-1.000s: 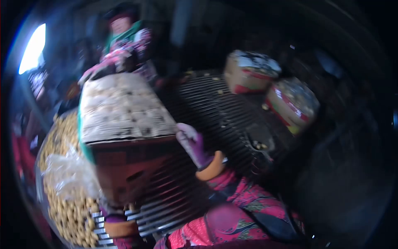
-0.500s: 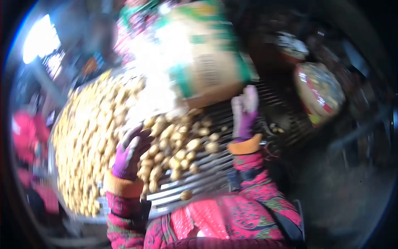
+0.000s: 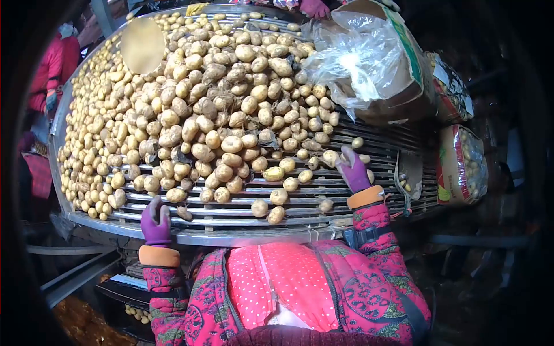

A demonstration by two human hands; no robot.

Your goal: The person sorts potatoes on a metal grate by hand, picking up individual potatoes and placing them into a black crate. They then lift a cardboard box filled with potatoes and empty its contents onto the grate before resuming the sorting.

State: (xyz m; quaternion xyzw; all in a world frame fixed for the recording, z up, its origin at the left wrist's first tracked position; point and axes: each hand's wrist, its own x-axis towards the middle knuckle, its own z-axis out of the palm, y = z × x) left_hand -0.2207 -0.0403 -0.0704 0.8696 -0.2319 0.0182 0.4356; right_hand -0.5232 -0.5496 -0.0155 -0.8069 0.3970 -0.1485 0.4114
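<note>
Many potatoes [image 3: 202,106] are heaped on a slatted metal table [image 3: 242,233], with a few loose ones near its front edge. My left hand [image 3: 156,225], in a purple glove, hovers at the front rim with fingers apart and nothing in them. Farther right, my right hand [image 3: 354,170], gloved the same way, reaches over the bars with its fingers spread. A single potato [image 3: 330,158] lies right by its thumb side, and another potato [image 3: 364,158] shows just beyond its fingers.
At the back right stands a cardboard box [image 3: 424,55] lined with a clear plastic bag [image 3: 352,63]. Another box [image 3: 456,167], filled with potatoes, is at the far right. A co-worker's gloved hand [image 3: 314,8] shows at the back; a person in pink [image 3: 51,66] is at left.
The view has steadied and swung. The box now lies farther right and back in view, its plastic-lined opening showing. My left hand appears nearer the front rim; the right has potatoes beside it.
</note>
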